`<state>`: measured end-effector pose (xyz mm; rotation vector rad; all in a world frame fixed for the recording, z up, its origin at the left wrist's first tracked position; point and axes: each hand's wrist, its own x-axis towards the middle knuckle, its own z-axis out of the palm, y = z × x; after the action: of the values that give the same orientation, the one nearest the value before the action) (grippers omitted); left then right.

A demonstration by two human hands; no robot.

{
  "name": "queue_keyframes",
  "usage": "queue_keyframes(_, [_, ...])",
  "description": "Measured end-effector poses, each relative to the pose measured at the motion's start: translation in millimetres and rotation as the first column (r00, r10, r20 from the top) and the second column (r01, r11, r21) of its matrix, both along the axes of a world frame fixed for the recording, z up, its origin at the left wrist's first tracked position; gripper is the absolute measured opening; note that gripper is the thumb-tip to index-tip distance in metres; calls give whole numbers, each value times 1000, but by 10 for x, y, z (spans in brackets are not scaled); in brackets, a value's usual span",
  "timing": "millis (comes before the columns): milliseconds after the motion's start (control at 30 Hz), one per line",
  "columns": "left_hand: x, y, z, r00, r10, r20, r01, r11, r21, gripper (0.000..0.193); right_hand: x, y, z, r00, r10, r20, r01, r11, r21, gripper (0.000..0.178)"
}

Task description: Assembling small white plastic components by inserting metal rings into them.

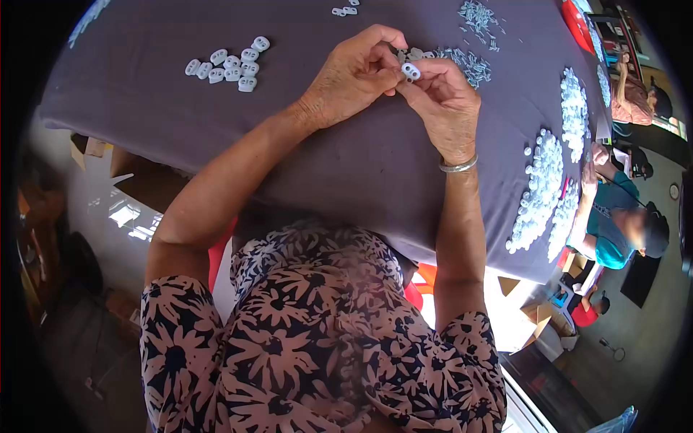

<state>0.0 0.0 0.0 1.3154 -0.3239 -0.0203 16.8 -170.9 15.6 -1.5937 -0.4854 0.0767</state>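
Note:
A small white two-hole cord lock (411,71) is held up between my two hands over the dark cloth. My right hand (446,94) pinches it between thumb and forefinger. The fingers of my left hand (354,72) are closed together at its left end, touching it; anything smaller between those fingertips is hidden. Just behind my fingertips lies a small group of white pieces (416,53), partly covered by the hands. To the left, a cluster of white cord locks (232,66) rests on the cloth.
Beyond my right hand lie piles of thin metallic pieces, like small springs (473,66). Large heaps of white parts (540,187) run along the table's right side. A few cord locks (345,11) sit at the far edge. A co-worker in teal (610,227) is at the right.

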Motion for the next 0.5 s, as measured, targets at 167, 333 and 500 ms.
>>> queue_keyframes(167, [-34, 54, 74, 996, -66, -63, 66, 998, 6, 28, -35, -26, -36, 992, 12, 124, -3, 997, -74, 27])
queue_keyframes(333, [-30, 41, 108, 987, -70, -145, 65, 997, -42, 24, -81, -6, 27, 977, -42, 209, 64, 993, -98, 25])
queue_keyframes(500, [-30, 19, 135, 986, -58, -158, 53, 998, -38, 26, -66, -38, 40, 955, -58, 292, 120, 973, -196, 24])
